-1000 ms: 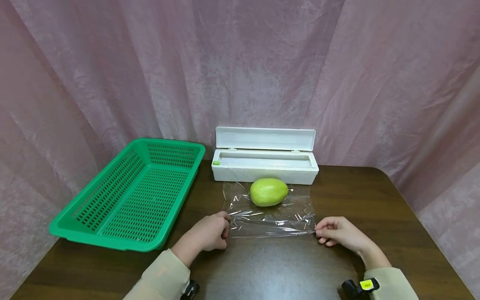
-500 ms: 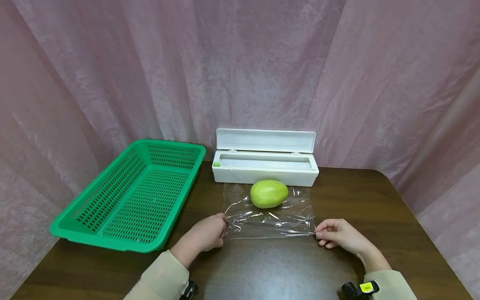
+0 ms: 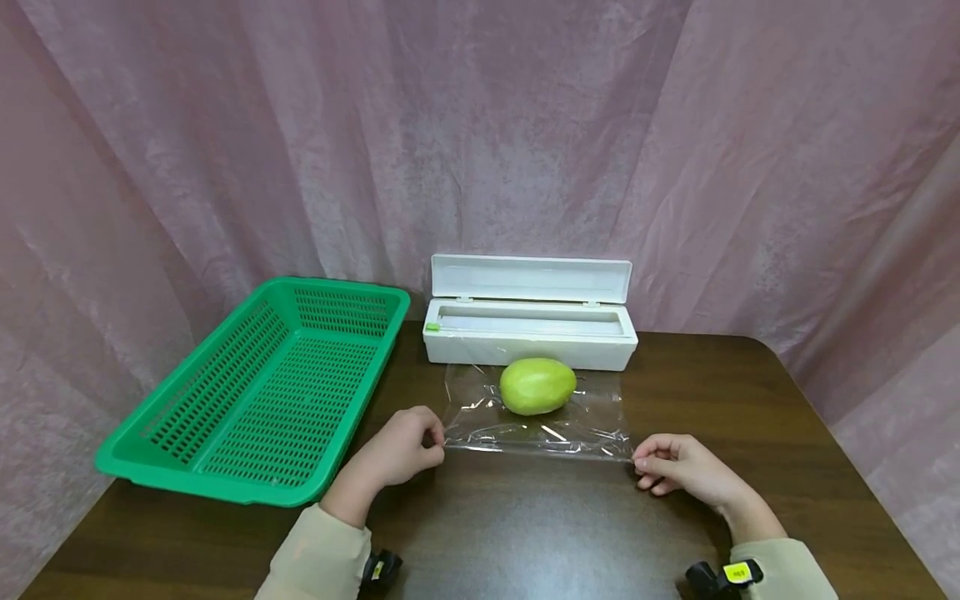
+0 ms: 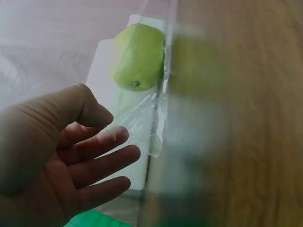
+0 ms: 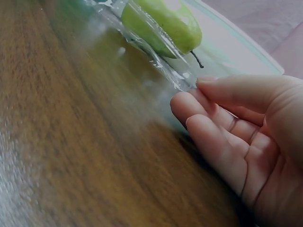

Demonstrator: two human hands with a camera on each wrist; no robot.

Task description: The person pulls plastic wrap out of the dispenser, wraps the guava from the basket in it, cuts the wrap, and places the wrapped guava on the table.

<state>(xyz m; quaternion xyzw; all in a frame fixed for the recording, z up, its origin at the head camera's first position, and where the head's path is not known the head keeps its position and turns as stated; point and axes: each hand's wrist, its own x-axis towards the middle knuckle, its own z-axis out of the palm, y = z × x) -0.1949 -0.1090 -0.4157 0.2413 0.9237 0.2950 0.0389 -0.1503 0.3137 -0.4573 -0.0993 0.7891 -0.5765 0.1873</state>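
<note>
Before the open white box (image 3: 525, 346), a green fruit (image 3: 537, 387) lies on clear film (image 3: 510, 437); farther forward, left hand (image 3: 401, 446) and right hand (image 3: 681, 467) pinch the film's corners between their fingers. Yellow label (image 3: 737, 572), right wrist: illegible.

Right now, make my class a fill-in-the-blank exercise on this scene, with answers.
The basket beside the box is coloured ____.
The lid of the box stands ____, not shut.
The film pinched by the left hand and right hand is see-____.
The fruit has its stem toward the person's ____ hand.

Missing words: green; open; through; right.
</note>
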